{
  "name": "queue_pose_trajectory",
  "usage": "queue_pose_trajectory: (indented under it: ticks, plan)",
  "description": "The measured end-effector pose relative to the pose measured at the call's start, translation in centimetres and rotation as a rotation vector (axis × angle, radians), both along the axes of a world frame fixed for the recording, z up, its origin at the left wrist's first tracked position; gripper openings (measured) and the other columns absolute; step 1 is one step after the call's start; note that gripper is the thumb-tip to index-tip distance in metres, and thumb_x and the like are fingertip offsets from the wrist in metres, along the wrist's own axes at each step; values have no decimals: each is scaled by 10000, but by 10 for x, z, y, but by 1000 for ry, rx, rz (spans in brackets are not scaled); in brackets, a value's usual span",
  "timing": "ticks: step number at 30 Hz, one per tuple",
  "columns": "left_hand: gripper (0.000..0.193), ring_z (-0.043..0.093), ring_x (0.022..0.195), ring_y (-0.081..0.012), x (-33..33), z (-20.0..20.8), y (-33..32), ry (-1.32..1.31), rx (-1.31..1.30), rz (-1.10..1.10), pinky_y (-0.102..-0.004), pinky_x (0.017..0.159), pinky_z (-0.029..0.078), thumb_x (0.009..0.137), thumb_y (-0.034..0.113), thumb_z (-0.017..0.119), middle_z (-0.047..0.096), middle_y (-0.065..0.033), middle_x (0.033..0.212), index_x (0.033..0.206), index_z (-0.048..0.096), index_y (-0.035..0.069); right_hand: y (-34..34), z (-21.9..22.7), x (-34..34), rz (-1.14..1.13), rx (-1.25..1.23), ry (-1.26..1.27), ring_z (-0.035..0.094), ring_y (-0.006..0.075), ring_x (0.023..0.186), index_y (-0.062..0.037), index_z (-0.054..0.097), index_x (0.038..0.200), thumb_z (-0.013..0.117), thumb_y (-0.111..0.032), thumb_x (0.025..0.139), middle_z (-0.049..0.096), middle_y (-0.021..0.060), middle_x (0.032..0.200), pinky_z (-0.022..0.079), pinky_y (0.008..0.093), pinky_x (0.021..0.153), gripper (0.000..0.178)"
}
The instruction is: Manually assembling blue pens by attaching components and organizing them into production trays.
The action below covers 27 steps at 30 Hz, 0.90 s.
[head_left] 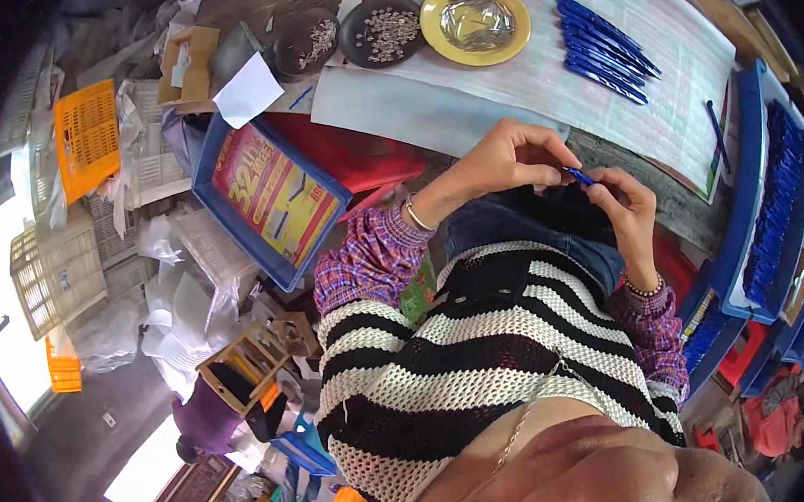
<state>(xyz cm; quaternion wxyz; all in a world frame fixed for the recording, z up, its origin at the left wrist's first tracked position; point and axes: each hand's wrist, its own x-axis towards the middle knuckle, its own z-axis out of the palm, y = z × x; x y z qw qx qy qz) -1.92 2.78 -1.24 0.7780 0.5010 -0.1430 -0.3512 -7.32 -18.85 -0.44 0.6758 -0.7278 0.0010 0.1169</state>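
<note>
Both the left hand and right hand pinch a blue stick beside the table; it seems unfinished; whether the blue pile is done or waiting is unclear.

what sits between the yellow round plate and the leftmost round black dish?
A second round black dish, holding small silvery pieces, sits between them in the head view.

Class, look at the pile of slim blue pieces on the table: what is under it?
A whitish sheet shows all around the slim blue pieces, so they appear to lie on it. The part directly beneath is covered.
</note>
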Motion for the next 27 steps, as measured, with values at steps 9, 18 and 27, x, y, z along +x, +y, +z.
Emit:
queue_pose_trajectory:
  ticks: [9, 18, 27]
  plan:
    - [93, 594, 902, -179, -11, -11, 13, -122, -202, 338, -305, 851, 471, 828, 13, 617, 617, -142, 977, 910, 576, -4, 34, 3, 18, 146, 144, 173, 569, 86, 737, 29, 625, 959, 643, -71, 838, 630, 27, 832, 452, 205, 638, 158]
    - [120, 593, 674, -151, -23, -24, 79, -2, -161, 600, -242, 598, 470, 855, 77, 614, 628, -98, 789, 942, 584, 0, 102, 14, 86, 502, -461, -491, 628, 253, 750, -4, 636, 974, 637, -21, 756, 625, 119, 891, 501, 314, 639, 218]
    - [169, 542, 621, -108, -34, -41, 88, 6, -106, 742, -210, 543, 430, 838, 94, 638, 625, -86, 809, 972, 583, 8, 184, -18, 151, 441, -757, -995, 610, 285, 775, -33, 627, 972, 578, -10, 750, 570, 70, 952, 497, 353, 636, 229]
